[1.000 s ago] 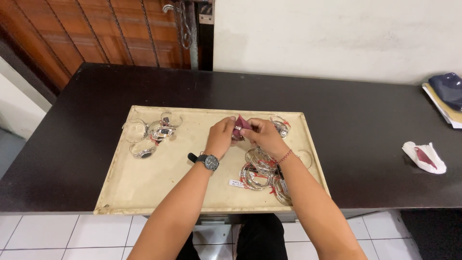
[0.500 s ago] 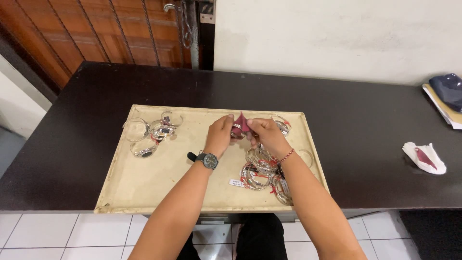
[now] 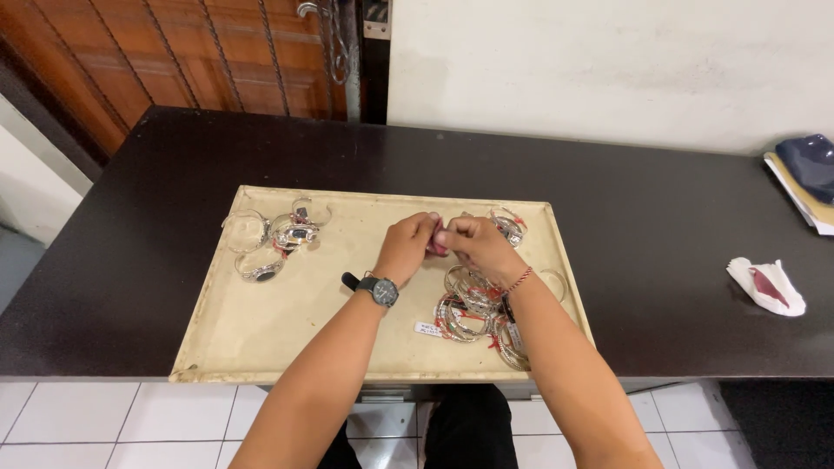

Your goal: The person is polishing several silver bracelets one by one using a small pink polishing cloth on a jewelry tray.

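Note:
Over the middle of a cream tray [image 3: 261, 339], my left hand [image 3: 407, 246] and my right hand [image 3: 473, 246] meet fingertip to fingertip. Between them they pinch a small dark red item [image 3: 437, 247], mostly hidden by the fingers. My left wrist wears a black watch [image 3: 380, 289]; a thin red cord circles my right wrist. A pile of silver bangles with red tags [image 3: 473, 308] lies under my right forearm. A few more silver bangles [image 3: 278, 239] lie at the tray's far left.
The tray rests on a dark table [image 3: 660, 234]. A white cloth with a dark red piece [image 3: 766, 285] lies at the right. Stacked items with a dark blue one on top [image 3: 808, 178] sit at the far right edge. A wooden door and white wall stand behind.
Both hands stay together over the tray; the red item is now more covered by the fingers. Nothing else has moved.

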